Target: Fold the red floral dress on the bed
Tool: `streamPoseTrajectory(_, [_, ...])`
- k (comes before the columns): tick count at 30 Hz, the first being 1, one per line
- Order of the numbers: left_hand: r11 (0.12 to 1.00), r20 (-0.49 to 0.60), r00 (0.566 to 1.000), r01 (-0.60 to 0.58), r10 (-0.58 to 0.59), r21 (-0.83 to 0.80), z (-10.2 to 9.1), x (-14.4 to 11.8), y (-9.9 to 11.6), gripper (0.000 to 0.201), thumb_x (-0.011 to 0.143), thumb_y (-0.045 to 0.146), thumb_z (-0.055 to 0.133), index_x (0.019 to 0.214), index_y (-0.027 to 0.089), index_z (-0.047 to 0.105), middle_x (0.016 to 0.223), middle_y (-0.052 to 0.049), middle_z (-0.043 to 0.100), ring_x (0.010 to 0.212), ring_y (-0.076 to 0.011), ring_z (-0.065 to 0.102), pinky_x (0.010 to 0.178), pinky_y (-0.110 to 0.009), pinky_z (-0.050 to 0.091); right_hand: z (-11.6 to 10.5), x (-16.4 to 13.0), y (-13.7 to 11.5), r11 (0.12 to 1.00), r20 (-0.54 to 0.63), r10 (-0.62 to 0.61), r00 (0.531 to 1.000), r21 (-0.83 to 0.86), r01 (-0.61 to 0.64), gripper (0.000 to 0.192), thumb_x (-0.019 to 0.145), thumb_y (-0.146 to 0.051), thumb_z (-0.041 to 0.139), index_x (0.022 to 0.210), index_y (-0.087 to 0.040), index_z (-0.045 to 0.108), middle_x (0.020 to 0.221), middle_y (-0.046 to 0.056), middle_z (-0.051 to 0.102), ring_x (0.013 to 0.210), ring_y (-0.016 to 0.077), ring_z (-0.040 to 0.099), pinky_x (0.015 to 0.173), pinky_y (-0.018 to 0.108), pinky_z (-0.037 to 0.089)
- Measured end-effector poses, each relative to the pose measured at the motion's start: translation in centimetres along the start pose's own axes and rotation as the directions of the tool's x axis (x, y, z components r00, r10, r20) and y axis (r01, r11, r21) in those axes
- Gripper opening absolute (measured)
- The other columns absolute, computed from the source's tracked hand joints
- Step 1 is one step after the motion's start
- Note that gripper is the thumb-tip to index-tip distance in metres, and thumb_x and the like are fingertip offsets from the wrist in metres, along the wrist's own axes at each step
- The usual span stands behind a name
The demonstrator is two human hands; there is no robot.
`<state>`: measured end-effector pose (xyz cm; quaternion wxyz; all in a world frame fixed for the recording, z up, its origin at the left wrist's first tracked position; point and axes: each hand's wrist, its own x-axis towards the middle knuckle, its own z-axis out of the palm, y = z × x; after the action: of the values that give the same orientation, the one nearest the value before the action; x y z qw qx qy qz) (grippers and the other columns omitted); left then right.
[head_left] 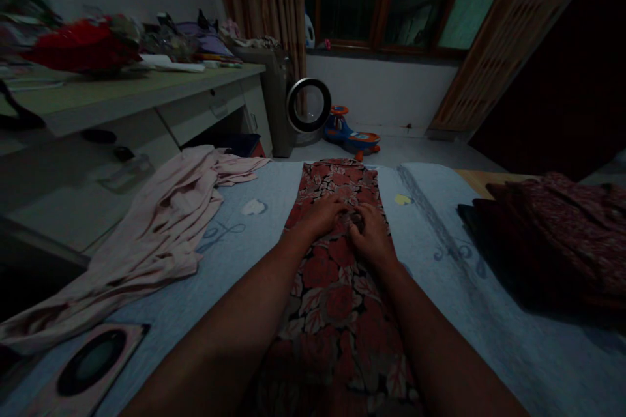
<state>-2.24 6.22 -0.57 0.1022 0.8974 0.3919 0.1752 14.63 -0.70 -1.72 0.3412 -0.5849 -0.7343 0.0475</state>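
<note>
A long red garment with a floral and leaf pattern [337, 303] lies lengthwise on the bed, folded into a narrow strip. My left hand [327, 214] rests on its upper part, fingers bent and closed on the cloth. Facing it, my right hand [374, 234] has its thumb and fingers curled round a bit of the same fabric. The fingertips of both hands nearly meet at the garment's middle. Dim light hides exactly what lies between them.
A pale pink cloth [166, 228] lies crumpled at left, above a pink flat item with a dark oval [92, 361]. Dark folded clothes [562, 241] are stacked at right on the blue bedsheet [430, 221]. Beyond stand a cluttered desk [161, 94], an open-doored washer [278, 104] and a ride-on toy [349, 133].
</note>
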Motion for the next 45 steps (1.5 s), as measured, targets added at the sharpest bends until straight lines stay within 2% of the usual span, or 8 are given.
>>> streamPoseTrajectory(5, [0.999,-0.017,1.0,-0.005,0.005,0.034,0.3,0.0,-0.4,0.034,0.091,0.013,0.051,0.118,0.024,0.069,0.122,-0.005,0.063,0.117,-0.0202,0.056,0.105,-0.032,0.044,-0.7,0.0,0.0,0.977,0.07,0.067,0.995,-0.208,-0.051,0.023,0.085,-0.023,0.055,0.104,-0.019,0.069,0.115,0.013,0.065,0.11,0.0291,0.056,0.095,0.041,0.043])
streamPoseTrajectory(9, [0.999,-0.002,1.0,0.002,-0.002,0.048,0.3,0.0,-0.4,0.033,0.093,0.015,0.05,0.119,0.025,0.069,0.123,-0.004,0.063,0.118,-0.0198,0.056,0.106,-0.032,0.044,-0.7,0.0,-0.2,0.955,0.114,0.125,0.986,-0.283,-0.088,0.028,0.088,-0.026,0.054,0.113,-0.019,0.066,0.118,0.013,0.066,0.113,0.0297,0.056,0.096,0.042,0.041])
streamPoseTrajectory(18, [0.999,0.014,1.0,0.026,-0.026,0.047,0.4,0.1,-0.5,0.033,0.093,0.017,0.05,0.119,0.027,0.068,0.123,-0.003,0.063,0.119,-0.0195,0.056,0.107,-0.032,0.043,-0.2,-0.6,0.0,0.943,0.041,0.171,0.984,-0.296,-0.151,0.048,0.088,-0.03,0.055,0.133,-0.014,0.055,0.145,0.021,0.05,0.135,0.0381,0.041,0.109,0.059,0.028])
streamPoseTrajectory(22, [0.999,0.0,1.0,0.008,-0.008,0.042,0.4,0.1,-0.6,0.032,0.093,0.016,0.051,0.12,0.025,0.067,0.122,-0.004,0.063,0.119,-0.0197,0.056,0.106,-0.031,0.043,-0.9,-0.3,-0.6,0.987,0.01,-0.003,1.0,-0.161,0.005,0.041,0.085,-0.023,0.058,0.125,-0.017,0.063,0.138,0.015,0.055,0.128,0.032,0.046,0.108,0.049,0.033])
streamPoseTrajectory(27, [0.999,0.022,1.0,0.015,-0.016,0.032,0.5,0.2,-0.7,0.029,0.093,0.02,0.053,0.117,0.026,0.068,0.121,-0.003,0.063,0.118,-0.0202,0.056,0.104,-0.032,0.044,-1.3,-0.1,-1.4,0.979,0.169,-0.19,0.967,-0.046,0.2,0.025,0.09,-0.017,0.053,0.103,-0.022,0.074,0.109,0.009,0.068,0.104,0.0247,0.056,0.095,0.039,0.041])
streamPoseTrajectory(32, [0.999,0.025,1.0,0.012,-0.013,0.038,0.4,0.2,-0.6,0.034,0.092,0.015,0.051,0.12,0.026,0.067,0.123,-0.003,0.063,0.12,-0.0202,0.054,0.106,-0.033,0.042,-1.1,-0.2,-1.2,0.971,0.256,-0.178,0.95,-0.109,0.211,0.023,0.09,-0.019,0.055,0.1,-0.022,0.076,0.1,0.007,0.069,0.098,0.0235,0.057,0.091,0.037,0.041])
streamPoseTrajectory(42, [0.997,0.007,1.0,0.005,-0.005,0.082,0.3,0.1,-0.3,0.031,0.094,0.016,0.05,0.119,0.023,0.067,0.121,-0.005,0.063,0.117,-0.0205,0.055,0.104,-0.032,0.043,-1.7,-0.4,-1.1,0.971,0.205,-0.149,0.967,-0.156,0.182,0.02,0.091,-0.026,0.056,0.086,-0.02,0.074,0.094,0.006,0.072,0.095,0.0239,0.056,0.089,0.038,0.038])
streamPoseTrajectory(45, [0.996,0.017,1.0,0.008,-0.009,0.086,0.3,0.1,-0.4,0.03,0.095,0.017,0.049,0.118,0.025,0.067,0.12,-0.004,0.063,0.116,-0.0203,0.055,0.103,-0.032,0.043,-1.7,-0.4,-1.3,0.974,0.18,-0.181,0.967,-0.107,0.202,0.018,0.089,-0.024,0.056,0.089,-0.02,0.074,0.099,0.006,0.072,0.097,0.0241,0.056,0.091,0.038,0.038])
